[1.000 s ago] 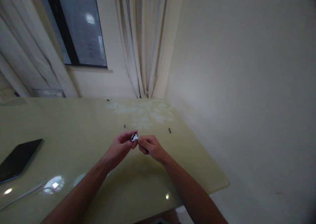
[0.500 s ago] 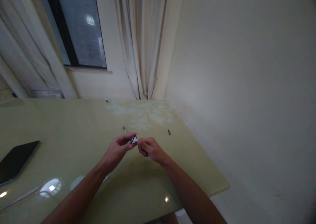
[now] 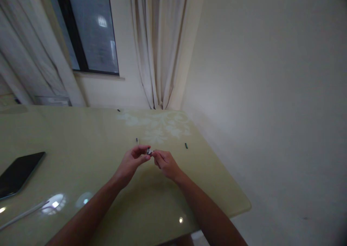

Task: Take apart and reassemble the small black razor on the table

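Observation:
My left hand (image 3: 130, 167) pinches a small black-and-white shiny object (image 3: 149, 151) between thumb and fingers, above the middle of the table. My right hand (image 3: 167, 164) is closed against the right side of that object, its thumb and forefinger pressed together at the object's end. The thing is too small for me to tell its kind, and the fingers hide part of it. Just beyond my left hand lies a thin white stick with a dark end (image 3: 137, 140). To the right of my hands rests a small dark green-and-black piece (image 3: 186, 145).
A pale green glossy table (image 3: 217, 188) reaches to the wall on the right. A black tablet-like slab (image 3: 20, 173) lies at the left, with a white cable (image 3: 24, 214) nearer me. A tiny dark piece (image 3: 118, 110) lies at the far edge, before curtains (image 3: 159, 51).
The held object has turned between my fingers, and less of its white part shows. Both hands stay close together in nearly the same spot. The view has shifted slightly.

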`<state>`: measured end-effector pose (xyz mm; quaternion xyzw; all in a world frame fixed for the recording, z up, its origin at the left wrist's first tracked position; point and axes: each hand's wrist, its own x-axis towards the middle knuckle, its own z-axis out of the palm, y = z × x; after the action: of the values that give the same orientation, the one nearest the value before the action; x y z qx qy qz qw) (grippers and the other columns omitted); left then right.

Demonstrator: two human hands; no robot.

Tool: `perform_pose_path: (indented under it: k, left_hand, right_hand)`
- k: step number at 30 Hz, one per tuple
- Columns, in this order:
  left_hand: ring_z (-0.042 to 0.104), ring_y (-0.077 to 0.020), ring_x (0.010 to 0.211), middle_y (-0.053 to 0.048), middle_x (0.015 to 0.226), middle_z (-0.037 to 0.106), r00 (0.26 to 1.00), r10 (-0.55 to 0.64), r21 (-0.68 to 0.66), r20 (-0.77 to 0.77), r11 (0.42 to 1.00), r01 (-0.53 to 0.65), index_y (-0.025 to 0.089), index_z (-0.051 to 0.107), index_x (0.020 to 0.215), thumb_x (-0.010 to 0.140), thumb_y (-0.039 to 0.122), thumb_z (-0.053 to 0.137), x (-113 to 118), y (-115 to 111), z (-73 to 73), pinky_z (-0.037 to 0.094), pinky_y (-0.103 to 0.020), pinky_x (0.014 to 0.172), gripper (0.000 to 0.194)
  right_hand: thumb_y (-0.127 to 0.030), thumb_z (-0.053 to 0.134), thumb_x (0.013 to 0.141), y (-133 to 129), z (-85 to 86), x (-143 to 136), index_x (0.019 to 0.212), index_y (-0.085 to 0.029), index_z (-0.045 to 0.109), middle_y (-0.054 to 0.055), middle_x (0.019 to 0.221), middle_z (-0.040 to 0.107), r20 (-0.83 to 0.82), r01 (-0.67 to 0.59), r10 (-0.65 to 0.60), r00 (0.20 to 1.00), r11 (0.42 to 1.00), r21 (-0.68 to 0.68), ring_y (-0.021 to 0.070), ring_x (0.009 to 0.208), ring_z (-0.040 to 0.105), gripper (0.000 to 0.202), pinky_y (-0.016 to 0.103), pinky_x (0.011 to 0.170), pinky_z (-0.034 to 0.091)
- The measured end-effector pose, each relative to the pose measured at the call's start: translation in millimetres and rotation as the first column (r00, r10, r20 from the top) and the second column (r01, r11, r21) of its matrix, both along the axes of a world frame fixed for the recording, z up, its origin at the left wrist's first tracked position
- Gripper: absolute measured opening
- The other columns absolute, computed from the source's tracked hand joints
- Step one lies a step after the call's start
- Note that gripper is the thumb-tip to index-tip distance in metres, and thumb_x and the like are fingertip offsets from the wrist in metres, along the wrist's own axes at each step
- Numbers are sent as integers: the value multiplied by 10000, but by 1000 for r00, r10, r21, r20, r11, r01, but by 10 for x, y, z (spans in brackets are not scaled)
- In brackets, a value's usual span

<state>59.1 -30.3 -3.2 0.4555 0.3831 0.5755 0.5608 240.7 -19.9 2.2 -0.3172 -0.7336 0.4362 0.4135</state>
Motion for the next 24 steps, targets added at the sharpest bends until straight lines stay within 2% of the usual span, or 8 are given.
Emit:
perform_pose_path:
  k: [4,8,14,21,24]
  left_hand:
    - [660,-172,828,-30,872,735,997,9,3,-72,1000,-9,208,769,1012,639,356,934,-22,-14,40,514,-282,792,434]
    - [641,-166,822,-24,864,718,996,-35,14,-81,999,36,221,784,1032,637,363,935,-60,0,39,507,-275,783,446]
    - [636,-178,862,-41,917,734,991,-56,12,-125,998,58,229,796,1098,653,345,922,-131,29,16,498,-279,805,477]
    - [632,-177,824,-43,896,733,983,-10,24,-184,1000,15,230,805,1103,674,365,907,-118,-2,24,496,-281,769,461]
    - [630,-178,791,-32,842,719,979,5,15,-203,1000,-2,226,810,1093,657,367,915,-94,-19,29,500,-293,768,470]
  right_hand:
    - [-543,439,1045,-17,4,-16,743,-178,617,-37,618,427,-20,47,-46,999,998,37,112,574,385,506,249,575,309]
    - [-552,431,1045,-53,38,-21,848,-169,719,-35,626,421,-6,47,-47,999,999,27,115,581,378,518,244,573,298]
    - [-591,419,1034,-58,63,-20,850,-161,724,-30,621,430,30,79,-81,996,996,44,123,589,400,558,245,584,312]
    - [-493,388,1071,-72,50,-16,861,-176,704,-25,639,493,143,109,-135,980,978,177,123,577,439,495,254,624,322]
    - [-475,381,1072,-58,39,-9,866,-180,682,-22,650,511,185,97,-132,974,978,186,125,586,455,470,252,635,330]
